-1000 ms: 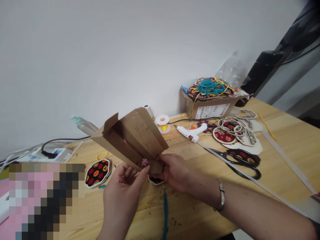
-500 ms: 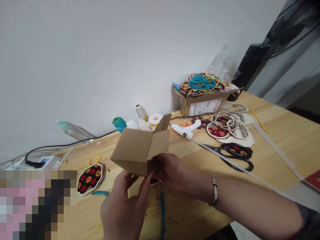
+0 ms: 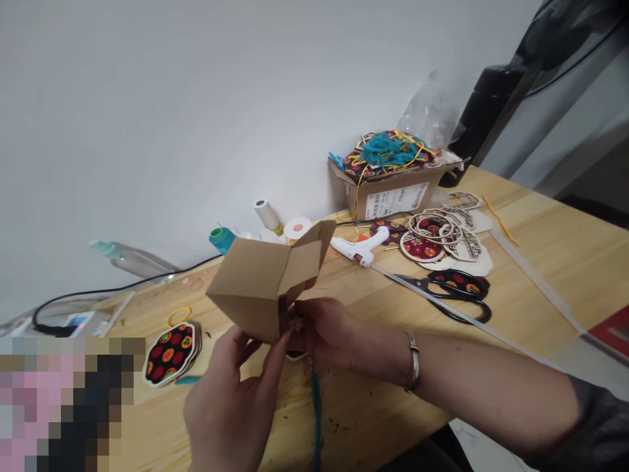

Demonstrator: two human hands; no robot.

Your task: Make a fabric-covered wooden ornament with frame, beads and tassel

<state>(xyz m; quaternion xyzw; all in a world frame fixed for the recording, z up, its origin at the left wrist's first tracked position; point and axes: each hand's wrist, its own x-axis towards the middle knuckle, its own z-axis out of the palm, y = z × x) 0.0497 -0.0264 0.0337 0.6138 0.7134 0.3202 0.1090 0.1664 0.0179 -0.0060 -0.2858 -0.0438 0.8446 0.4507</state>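
Note:
My left hand [image 3: 230, 387] is closed on a small brown cardboard box [image 3: 248, 278], tilted with its flaps open toward the right. At the box's mouth, my right hand [image 3: 337, 334] has its fingers curled, their tips mostly hidden. Small pinkish pieces [image 3: 297, 324] show between the box and those fingers; their kind is unclear. Below the hands lies a patterned piece with a pale rim [image 3: 296, 356], largely covered, and a teal tassel [image 3: 316, 419] trails from it. To the left sits a stack of dark floral pendants [image 3: 170, 354] with a yellow loop.
A white glue gun [image 3: 361, 248] and black-handled scissors [image 3: 459, 301] lie to the right, near wooden cutouts [image 3: 442, 236]. Behind stands a carton [image 3: 398, 196] heaped with teal and yellow threads. Thread spools [image 3: 221, 239] and a clear bottle [image 3: 140, 263] are along the wall.
The view has shifted slightly. The box has tilted a little more, and the pinkish pieces now show at its mouth beside my right fingers.

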